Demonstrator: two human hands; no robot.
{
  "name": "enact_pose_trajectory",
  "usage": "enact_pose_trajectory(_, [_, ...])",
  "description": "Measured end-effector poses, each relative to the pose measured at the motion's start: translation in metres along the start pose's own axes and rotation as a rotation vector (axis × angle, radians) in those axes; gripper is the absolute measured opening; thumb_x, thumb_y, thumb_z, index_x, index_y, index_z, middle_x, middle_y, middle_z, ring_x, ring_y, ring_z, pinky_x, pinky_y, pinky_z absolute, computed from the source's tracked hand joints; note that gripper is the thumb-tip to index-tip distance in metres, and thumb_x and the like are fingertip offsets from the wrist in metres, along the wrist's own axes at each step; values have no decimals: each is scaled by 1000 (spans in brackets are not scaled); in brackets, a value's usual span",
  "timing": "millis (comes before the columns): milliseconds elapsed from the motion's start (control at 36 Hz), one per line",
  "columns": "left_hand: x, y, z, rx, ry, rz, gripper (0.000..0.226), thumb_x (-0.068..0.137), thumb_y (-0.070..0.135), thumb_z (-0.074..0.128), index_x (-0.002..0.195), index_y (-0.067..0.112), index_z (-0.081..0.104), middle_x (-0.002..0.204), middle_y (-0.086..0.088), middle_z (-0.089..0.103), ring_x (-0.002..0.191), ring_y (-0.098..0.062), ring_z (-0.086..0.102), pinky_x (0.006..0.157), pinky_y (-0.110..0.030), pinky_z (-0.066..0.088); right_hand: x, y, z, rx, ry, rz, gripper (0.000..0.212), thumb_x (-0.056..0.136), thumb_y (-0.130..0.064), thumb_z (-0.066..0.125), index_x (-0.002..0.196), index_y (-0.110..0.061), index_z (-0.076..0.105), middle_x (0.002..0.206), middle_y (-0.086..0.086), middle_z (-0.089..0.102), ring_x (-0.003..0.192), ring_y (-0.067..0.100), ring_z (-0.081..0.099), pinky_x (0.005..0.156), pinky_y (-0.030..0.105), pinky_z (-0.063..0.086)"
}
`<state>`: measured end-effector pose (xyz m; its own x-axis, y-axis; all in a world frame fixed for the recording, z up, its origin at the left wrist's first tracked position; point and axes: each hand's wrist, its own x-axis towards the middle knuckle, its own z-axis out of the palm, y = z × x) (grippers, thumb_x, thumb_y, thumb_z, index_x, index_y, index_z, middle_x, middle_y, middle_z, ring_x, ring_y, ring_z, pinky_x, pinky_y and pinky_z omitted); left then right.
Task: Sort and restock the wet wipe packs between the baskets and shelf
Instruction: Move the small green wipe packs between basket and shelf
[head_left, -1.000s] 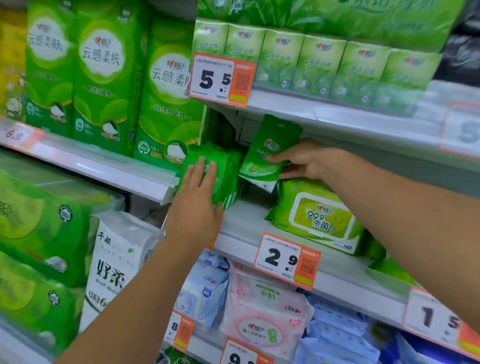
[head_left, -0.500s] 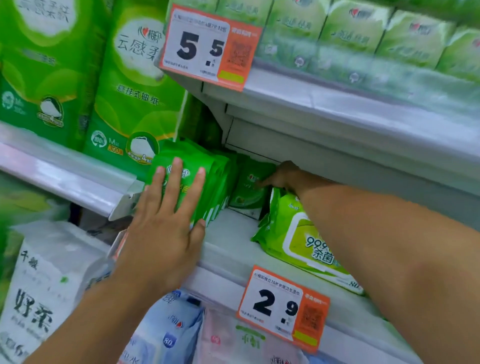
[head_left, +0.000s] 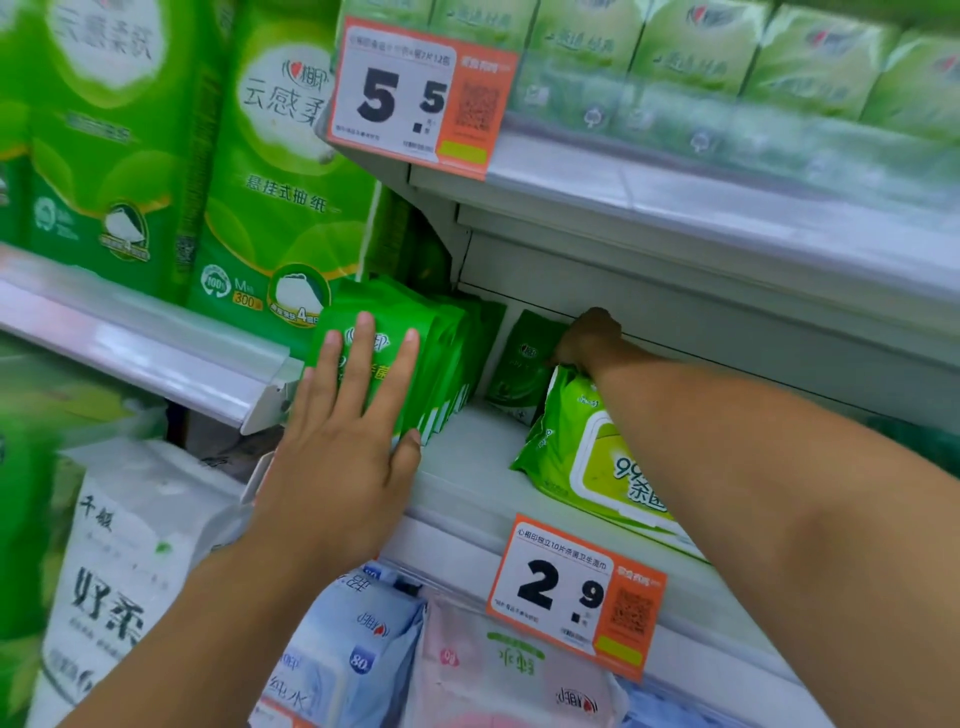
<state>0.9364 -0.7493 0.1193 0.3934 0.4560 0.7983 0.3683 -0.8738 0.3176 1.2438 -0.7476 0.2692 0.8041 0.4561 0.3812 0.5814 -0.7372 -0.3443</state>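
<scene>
A row of small green wet wipe packs (head_left: 441, 353) stands upright at the left end of the white shelf (head_left: 467, 483). My left hand (head_left: 343, 441) presses flat, fingers straight, against the front pack of that row. Deep at the back of the shelf, my right hand (head_left: 589, 338) holds one small green pack (head_left: 522, 364) upright against the back wall, just right of the row. A large green wet wipe pack (head_left: 587, 457) with a lid label lies under my right forearm.
An upper shelf with green tissue boxes (head_left: 701, 67) and a 5.5 price tag (head_left: 415, 98) hangs low over the gap. A 2.9 tag (head_left: 571, 597) marks the shelf edge. Tall green tissue bags (head_left: 275, 156) stand left; blue and pink packs (head_left: 467, 670) sit below.
My right hand carried the small green pack from the front of the shelf to its back. The camera came closer. My left hand stayed pressed on the row.
</scene>
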Motion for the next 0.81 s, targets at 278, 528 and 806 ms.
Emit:
enact_pose_trajectory(278, [0, 5, -1, 5, -6, -27, 78, 90, 37, 36, 156, 38, -6, 164, 2, -18, 150, -21, -20, 120, -40, -7, -8, -9, 4, -193, -126, -149, 53, 82, -35, 76, 124, -5, 64, 126, 12, 64, 114, 25, 64, 79, 25, 47])
enact_pose_trajectory(528, [1, 6, 0, 19, -12, -31, 78, 90, 37, 35, 156, 38, -7, 164, 2, -19, 150, -21, -21, 119, -38, -10, -12, -15, 2, -364, -241, -329, 46, 92, -28, 64, 134, -11, 61, 141, 10, 57, 125, 25, 57, 103, 32, 47])
enact_pose_trajectory(806, [-1, 12, -17, -79, -58, -25, 72, 94, 37, 41, 158, 33, 8, 166, -1, -8, 152, -23, -10, 123, -45, 6, -69, -19, -44, -362, -241, -469, 37, 101, -19, 47, 130, 0, 60, 138, 18, 57, 116, 27, 58, 91, 27, 45])
